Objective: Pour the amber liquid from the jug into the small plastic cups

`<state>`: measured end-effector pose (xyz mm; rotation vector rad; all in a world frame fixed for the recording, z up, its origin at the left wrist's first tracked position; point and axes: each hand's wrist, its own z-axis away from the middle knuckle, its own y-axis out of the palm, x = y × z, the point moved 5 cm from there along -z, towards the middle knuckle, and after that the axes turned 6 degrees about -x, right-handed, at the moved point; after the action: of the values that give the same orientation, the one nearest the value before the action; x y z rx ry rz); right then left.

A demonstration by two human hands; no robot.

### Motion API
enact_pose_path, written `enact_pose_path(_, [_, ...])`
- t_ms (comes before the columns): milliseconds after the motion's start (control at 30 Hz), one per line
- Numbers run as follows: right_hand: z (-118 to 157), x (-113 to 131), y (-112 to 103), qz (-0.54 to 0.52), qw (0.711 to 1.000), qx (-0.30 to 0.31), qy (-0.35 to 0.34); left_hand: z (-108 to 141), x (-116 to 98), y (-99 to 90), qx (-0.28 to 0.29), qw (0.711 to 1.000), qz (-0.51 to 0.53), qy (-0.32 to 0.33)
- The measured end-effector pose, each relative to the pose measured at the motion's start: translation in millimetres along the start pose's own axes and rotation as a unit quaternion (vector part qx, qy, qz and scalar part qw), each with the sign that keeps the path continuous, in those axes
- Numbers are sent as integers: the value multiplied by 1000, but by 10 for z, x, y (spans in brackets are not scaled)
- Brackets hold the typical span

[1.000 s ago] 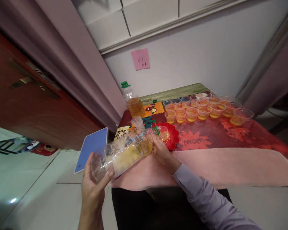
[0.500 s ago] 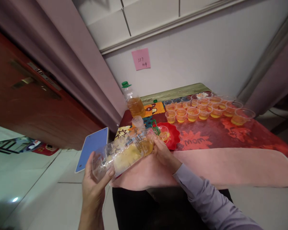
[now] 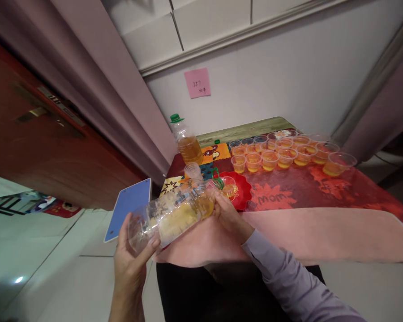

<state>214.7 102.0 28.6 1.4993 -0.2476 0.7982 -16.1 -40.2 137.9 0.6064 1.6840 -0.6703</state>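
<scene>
A large clear plastic bottle (image 3: 174, 217) with yellowish liquid lies tilted across my two hands, its neck with a green ring handle pointing right. My left hand (image 3: 134, 255) grips the bottle's base. Close to the neck, my right hand (image 3: 230, 212) is closed around the bottle. The mouth hangs over a clear plastic cup (image 3: 229, 184) that sits on a red scalloped plate (image 3: 246, 197). Whether liquid is flowing into this cup I cannot tell. Just behind the bottle stands a stack of clear cups (image 3: 192, 170).
Several clear cups (image 3: 269, 160) with yellow-orange liquid stand in rows at the back right. A second bottle (image 3: 190, 147) with a green cap is upright at the back left. A loose green cap (image 3: 216, 141) lies near it. Pink cloth (image 3: 322, 232) covers the table's front edge.
</scene>
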Motion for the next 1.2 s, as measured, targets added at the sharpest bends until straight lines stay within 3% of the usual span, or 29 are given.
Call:
enact_pose_path(267, [-30,-16,-32,-1,1000,4,6,-41,64,-24,4,1000,1,-3])
enact_pose_path(467, [-28,0,-74,24,999,-16,13,-127,383,-115,15,998,31,-52])
enact_pose_path(600, [-31,159,-44,62,997,-39,11,-117,619,-75,35,994,59,-80])
enact_pose_path(767, [-73,489,80,103,992,-65,-45,-85,866,59,77,995,46,-44])
enact_pose_path(1033, [72,611,583,197,973,40,-114,-11,1145,73,114,991,63,5])
enact_pose_path(1100, [99,621,584,234,962,51,-134,5,1208,45,109,989,94,-13])
enact_pose_path(1200, [56,793,363,333,926,17,-177,26,1327,5,77,985,143,-61])
